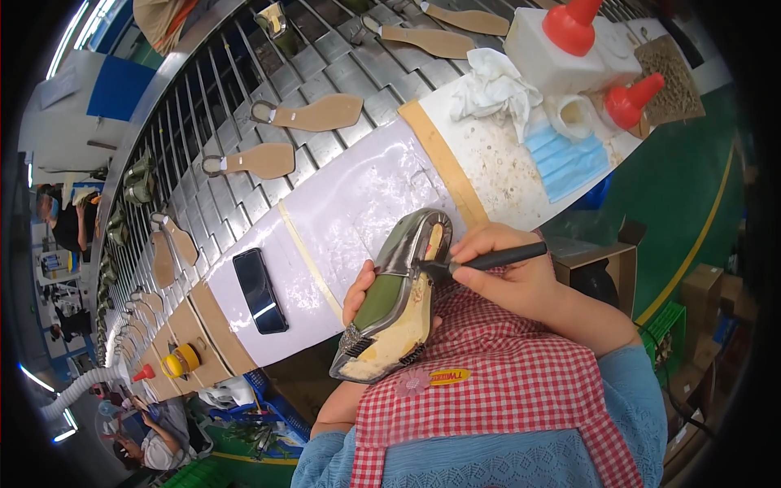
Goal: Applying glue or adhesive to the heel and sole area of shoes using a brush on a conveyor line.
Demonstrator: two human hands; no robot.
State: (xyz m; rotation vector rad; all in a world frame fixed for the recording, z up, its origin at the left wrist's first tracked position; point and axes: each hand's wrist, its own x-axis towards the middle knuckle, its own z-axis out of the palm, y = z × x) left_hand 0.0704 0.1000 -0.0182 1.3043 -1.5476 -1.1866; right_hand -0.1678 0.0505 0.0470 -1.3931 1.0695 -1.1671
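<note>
A green shoe upper (386, 299), its bare cream underside turned toward me, is tilted over the near edge of the bench. My left hand (359, 293) wraps round it from the left, with part of the fingers hidden behind it. In my right hand (512, 267) is a black-handled brush (511, 255), pinched between thumb and fingers. Its dark bristle end touches the shoe's underside edge near the middle. Pale wrapping or film (374, 191) covers the bench behind the shoe.
A phone (260, 291) lies on the bench. Tan insoles (317, 112) rest on the metal slat conveyor (325, 65). White bottles with red nozzles (632, 101), a crumpled cloth (496, 89) and a blue face mask (565, 159) sit at the right. A yellow tape roll (181, 360) stands far left.
</note>
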